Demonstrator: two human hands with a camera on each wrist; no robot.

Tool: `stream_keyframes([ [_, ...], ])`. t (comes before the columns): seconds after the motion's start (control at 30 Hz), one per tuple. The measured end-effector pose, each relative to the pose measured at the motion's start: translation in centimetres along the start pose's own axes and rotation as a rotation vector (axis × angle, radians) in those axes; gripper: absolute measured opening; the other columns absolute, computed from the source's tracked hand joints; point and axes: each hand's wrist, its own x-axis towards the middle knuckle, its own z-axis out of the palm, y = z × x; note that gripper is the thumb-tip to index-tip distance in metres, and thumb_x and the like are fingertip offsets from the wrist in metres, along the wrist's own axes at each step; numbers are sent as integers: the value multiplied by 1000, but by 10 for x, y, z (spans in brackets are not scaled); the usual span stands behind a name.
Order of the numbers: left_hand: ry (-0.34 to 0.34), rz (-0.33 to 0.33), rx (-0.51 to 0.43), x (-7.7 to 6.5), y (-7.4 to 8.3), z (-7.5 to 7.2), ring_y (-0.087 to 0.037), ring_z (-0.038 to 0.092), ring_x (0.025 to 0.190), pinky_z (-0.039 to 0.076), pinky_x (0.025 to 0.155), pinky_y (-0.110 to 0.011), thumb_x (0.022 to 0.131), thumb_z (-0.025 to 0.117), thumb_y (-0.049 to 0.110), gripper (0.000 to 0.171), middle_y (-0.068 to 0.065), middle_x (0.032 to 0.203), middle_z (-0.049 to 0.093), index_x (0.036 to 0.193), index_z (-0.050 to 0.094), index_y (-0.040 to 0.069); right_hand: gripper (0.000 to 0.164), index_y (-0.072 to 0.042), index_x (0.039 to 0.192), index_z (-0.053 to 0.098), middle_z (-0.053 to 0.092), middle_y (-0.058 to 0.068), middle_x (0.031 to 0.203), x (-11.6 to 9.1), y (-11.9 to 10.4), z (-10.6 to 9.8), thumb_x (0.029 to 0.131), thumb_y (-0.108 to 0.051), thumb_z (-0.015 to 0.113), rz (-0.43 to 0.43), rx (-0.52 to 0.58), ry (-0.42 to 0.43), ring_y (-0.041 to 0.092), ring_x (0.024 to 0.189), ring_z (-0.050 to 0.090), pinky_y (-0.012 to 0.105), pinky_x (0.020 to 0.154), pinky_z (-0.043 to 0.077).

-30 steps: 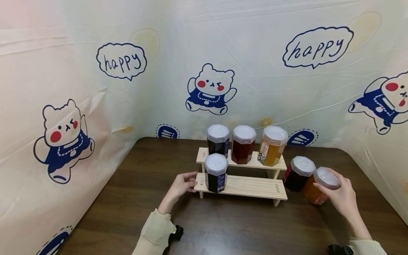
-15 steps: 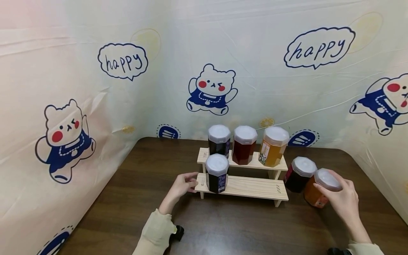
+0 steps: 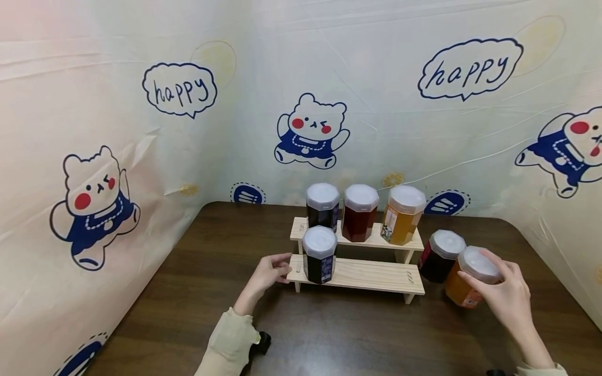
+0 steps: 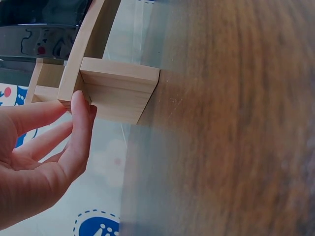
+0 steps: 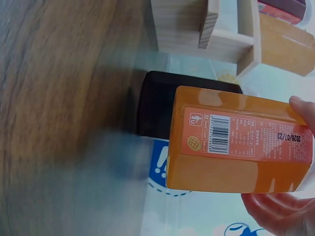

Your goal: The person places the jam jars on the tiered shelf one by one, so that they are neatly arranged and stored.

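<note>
At the left end of a two-step wooden rack (image 3: 371, 272), my left hand (image 3: 269, 272) pinches the lower step's board (image 4: 74, 73) between thumb and fingers. My right hand (image 3: 510, 295) grips an orange jar (image 3: 458, 287) near its white lid, its printed label (image 5: 246, 135) facing the right wrist camera. This jar leans a little, and its base looks raised off the table. Just behind it a dark jar (image 3: 435, 265) with a white lid stands on the table. On the lower step's left end sits another dark jar (image 3: 320, 263).
The upper step holds a dark jar (image 3: 322, 206), a dark red jar (image 3: 359, 216) and an amber jar (image 3: 402, 219) in a row. Beneath everything is a brown wooden table (image 3: 226, 230). A printed cloth (image 3: 244, 130) hangs behind and along the sides.
The orange jar has shifted slightly left and up in my right hand. My left hand stays on the rack, and the other jars have not moved.
</note>
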Motion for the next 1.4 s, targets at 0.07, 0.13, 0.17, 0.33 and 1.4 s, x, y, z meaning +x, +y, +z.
stream_keyframes([
  [0.07, -1, 0, -3, 0, 1, 0, -13, 53, 61, 55, 56, -32, 81, 53, -9, 37, -13, 79, 56, 118, 50, -11, 62, -7, 118, 55, 45, 24, 102, -1, -5, -2, 62, -19, 80, -4, 0, -19, 36, 91, 42, 50, 64, 31],
  [0.13, -6, -6, -20, 0, 1, 0, -12, 52, 62, 55, 57, -32, 81, 53, -9, 38, -13, 79, 56, 118, 49, -11, 62, -8, 118, 56, 45, 24, 103, -3, -9, -4, 62, -18, 80, -7, 3, -30, 35, 91, 42, 49, 64, 32],
  [0.17, -11, -1, -23, 0, 1, 0, -12, 51, 62, 56, 57, -32, 81, 52, -9, 38, -13, 80, 55, 118, 49, -12, 62, -8, 118, 56, 45, 23, 103, -4, -11, -4, 62, -18, 80, -10, 6, -34, 34, 91, 41, 49, 64, 32],
  [0.33, -27, 9, -45, 0, 1, -1, -11, 50, 63, 56, 59, -33, 81, 51, -11, 38, -14, 80, 55, 118, 46, -15, 61, -10, 117, 57, 47, 19, 101, -7, -18, -4, 61, -17, 80, -33, 24, -34, 23, 89, 39, 40, 65, 33],
  [1.4, -39, 10, -38, -9, 16, 0, -13, 50, 63, 56, 59, -34, 82, 50, -11, 38, -19, 81, 54, 119, 45, -17, 63, -15, 113, 61, 50, 4, 98, -6, -72, 28, 55, -11, 83, -252, 160, -114, 1, 89, 40, 8, 67, 34],
])
